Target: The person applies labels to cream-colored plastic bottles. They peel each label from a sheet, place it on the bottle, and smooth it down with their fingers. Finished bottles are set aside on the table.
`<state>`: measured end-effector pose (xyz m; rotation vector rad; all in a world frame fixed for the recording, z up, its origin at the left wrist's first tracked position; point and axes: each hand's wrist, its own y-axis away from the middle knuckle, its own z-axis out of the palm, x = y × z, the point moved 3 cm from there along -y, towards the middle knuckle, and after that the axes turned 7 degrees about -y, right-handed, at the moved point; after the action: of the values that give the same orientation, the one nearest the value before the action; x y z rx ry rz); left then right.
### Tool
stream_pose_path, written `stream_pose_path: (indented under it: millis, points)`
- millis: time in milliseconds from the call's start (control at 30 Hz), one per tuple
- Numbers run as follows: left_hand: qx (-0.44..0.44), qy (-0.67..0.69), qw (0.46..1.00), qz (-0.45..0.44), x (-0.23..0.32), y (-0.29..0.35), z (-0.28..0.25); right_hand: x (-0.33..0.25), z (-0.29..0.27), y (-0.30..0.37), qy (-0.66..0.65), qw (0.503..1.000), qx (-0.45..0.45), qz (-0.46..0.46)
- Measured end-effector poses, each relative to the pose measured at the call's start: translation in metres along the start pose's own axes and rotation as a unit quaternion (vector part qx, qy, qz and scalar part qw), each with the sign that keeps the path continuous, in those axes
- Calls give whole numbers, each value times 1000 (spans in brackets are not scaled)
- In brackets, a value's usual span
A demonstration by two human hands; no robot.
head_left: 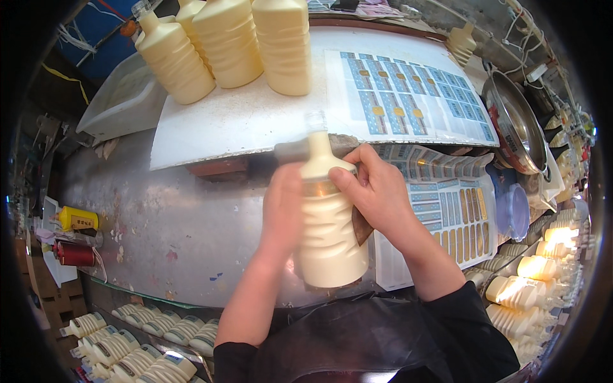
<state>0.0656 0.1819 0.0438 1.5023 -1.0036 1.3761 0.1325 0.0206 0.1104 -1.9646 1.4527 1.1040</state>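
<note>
A cream ribbed bottle (333,252) with a clear threaded neck stands slightly tilted in front of me, a shiny gold-brown band (321,189) around its shoulder. My right hand (381,195) is closed on the bottle's right shoulder, thumb pressed near the band. A brown flat piece (362,227) shows below that hand, beside the bottle; whether it is held cannot be told. My left hand (281,210), smeared by motion, lies along the bottle's left side with its fingers indistinct. Behind the neck, a grey-brown cloth-like pad (291,151) sits at the white board's edge.
Several cream bottles (281,48) stand on the raised white board (211,131). Blue-and-gold label sheets (396,86) lie there, more label sheets (447,220) lower right. A metal pan (520,121) and purple tub (513,210) stand right. Rows of bottles (143,357) fill both lower sides.
</note>
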Motion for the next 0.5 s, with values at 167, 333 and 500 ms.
stream_pose_path:
  millis: [167, 333, 500]
  points:
    - [-2, 76, 996, -55, 6, 5, 4, 1, -1, 0, -4, 1000, -2, 4]
    - [-17, 3, 999, -31, 6, 6, 6, 4, 1, 1, -15, 1000, 10, 5]
    - [-30, 78, 996, -20, 1, 6, 3, 9, -2, 1, -52, 998, -17, 41]
